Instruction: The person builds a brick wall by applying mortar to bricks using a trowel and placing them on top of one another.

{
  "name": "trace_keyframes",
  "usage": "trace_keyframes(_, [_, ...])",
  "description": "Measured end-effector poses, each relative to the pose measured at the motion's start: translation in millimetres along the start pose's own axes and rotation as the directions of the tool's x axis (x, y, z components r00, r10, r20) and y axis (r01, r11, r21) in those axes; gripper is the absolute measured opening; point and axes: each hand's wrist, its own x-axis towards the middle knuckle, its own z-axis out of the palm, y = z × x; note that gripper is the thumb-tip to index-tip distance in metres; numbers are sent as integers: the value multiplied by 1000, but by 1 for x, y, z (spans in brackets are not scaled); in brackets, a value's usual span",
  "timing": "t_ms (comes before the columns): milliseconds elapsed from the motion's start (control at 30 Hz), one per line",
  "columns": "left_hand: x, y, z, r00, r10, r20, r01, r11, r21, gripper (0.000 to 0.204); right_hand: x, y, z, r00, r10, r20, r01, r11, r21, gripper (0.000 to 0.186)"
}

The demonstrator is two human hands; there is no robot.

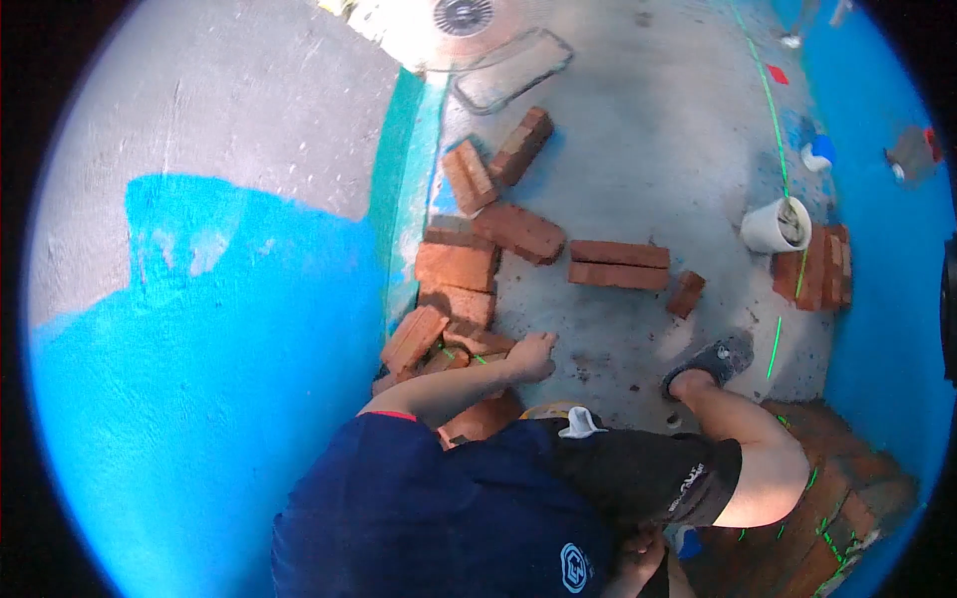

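My left hand [530,355] reaches out just right of a loose pile of red bricks [407,339], beside a brick at its near right end, with its fingers loosely bent and nothing visibly held. My right hand [643,548] is low at the bottom, beside my dark-clad thigh, fingers curled; whatever is in them is hidden. More bricks lie beyond my left hand, including two at angles [518,149], a pair side by side [618,264] and a small broken piece [686,294].
Blue-coated surface [189,399] borders the left, blue wall [877,299] the right. A white bucket [776,224] stands beside stacked bricks [812,269]; laid brickwork [837,478] is at lower right. My foot [718,364] rests on grey floor. A floor fan [464,18] and green line markings appear.
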Motion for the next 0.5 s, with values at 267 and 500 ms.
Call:
trace_keyframes(267, [-80,-35,18,966,236,-103,-237,972,2,23,19,-25,40,997,-6,-77,0,997,-73,14])
trace_keyframes(500, [-104,-87,-62,921,-326,-213,184,846,-501,25,34,-32,55,994,44,-97,-57,990,-130,18])
